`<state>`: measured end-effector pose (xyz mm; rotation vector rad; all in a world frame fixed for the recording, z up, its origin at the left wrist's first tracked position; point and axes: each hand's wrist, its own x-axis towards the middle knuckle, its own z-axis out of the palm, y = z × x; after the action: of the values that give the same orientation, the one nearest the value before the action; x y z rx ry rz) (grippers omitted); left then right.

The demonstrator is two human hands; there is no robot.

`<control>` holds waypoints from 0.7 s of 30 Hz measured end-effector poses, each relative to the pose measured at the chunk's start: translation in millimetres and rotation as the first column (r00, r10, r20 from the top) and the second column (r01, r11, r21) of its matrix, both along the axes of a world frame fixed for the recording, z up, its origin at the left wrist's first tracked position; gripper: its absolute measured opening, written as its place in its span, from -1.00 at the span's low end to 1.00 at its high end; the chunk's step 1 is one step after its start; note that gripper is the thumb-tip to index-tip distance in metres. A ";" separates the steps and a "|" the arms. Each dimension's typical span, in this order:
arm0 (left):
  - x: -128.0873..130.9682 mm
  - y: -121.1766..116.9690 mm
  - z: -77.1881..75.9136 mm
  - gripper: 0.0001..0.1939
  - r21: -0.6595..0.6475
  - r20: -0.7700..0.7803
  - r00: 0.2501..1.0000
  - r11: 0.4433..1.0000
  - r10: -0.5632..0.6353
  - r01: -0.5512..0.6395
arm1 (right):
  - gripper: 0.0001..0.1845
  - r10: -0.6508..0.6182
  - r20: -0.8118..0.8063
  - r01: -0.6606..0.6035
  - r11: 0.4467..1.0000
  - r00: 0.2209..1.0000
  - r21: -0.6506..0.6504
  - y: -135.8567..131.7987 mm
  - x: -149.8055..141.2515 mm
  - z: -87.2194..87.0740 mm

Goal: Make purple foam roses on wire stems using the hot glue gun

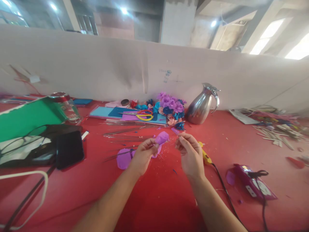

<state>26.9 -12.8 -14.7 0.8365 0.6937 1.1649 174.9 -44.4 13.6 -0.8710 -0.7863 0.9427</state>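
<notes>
L hand [143, 156] pinches a purple petal [162, 138] btwn thumb & fingers, above the red table [154, 199]. R hand [192, 156], apart from petal, has thumb & fingertips drawn tog.; can't tell if anything's held. Yellow tool [205, 155] lies just beside R hand, w/ scissors [145, 115] farther back.

Nearest the person, the middle of the red desk [154, 199] lies open between the forearms, with only small scraps on it, so a hand could pass there. On the left, the black phone [70, 149] and white cable [44, 190] stand in the way; on the right, the yellow tool's black cord [224, 187] and purple power strip [256, 183] do. Toward the wall, the flower cluster [170, 104] and steel jug [200, 106] block the way, with open desk from the jug to the sticks [277, 133] at right.
</notes>
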 end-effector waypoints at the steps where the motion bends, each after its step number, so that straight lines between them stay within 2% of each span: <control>1: 0.1 -0.5 1.6 -0.74 -0.022 0.013 1.000 1.000 0.003 -0.003 | -0.86 -0.005 0.022 0.006 1.000 1.000 -0.029 0.7 -0.4 -0.8; 4: -0.1 -2.1 5.2 -0.72 -0.058 0.016 1.000 0.998 -0.010 0.011 | -0.82 0.119 0.162 -0.096 0.985 0.980 -0.144 2.9 -5.6 -5.1; 7: 0.1 -3.1 6.1 -0.72 -0.048 -0.008 1.000 0.998 -0.030 0.030 | -0.82 0.231 0.282 -0.189 0.968 0.931 -0.167 3.4 -13.1 -10.9; 12: 1.2 -3.1 1.4 -0.76 0.011 -0.081 0.997 1.000 -0.016 0.017 | -0.86 0.172 0.419 -0.132 0.983 0.892 -0.124 1.9 -18.5 -17.7; 17: 1.5 -1.9 -4.7 -0.81 0.095 -0.183 0.983 0.995 0.003 0.015 | -0.84 0.168 0.416 -0.136 0.985 0.894 -0.105 1.3 -16.9 -16.9; 21: 1.5 -3.2 -5.3 -0.82 0.121 -0.205 0.979 0.992 0.008 0.017 | -0.84 0.184 0.360 -0.156 0.982 0.915 -0.105 2.3 -16.7 -17.5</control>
<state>28.5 -16.0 -20.0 1.0725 0.7943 1.1353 158.3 -42.1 -3.9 -1.0751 -1.1720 0.9781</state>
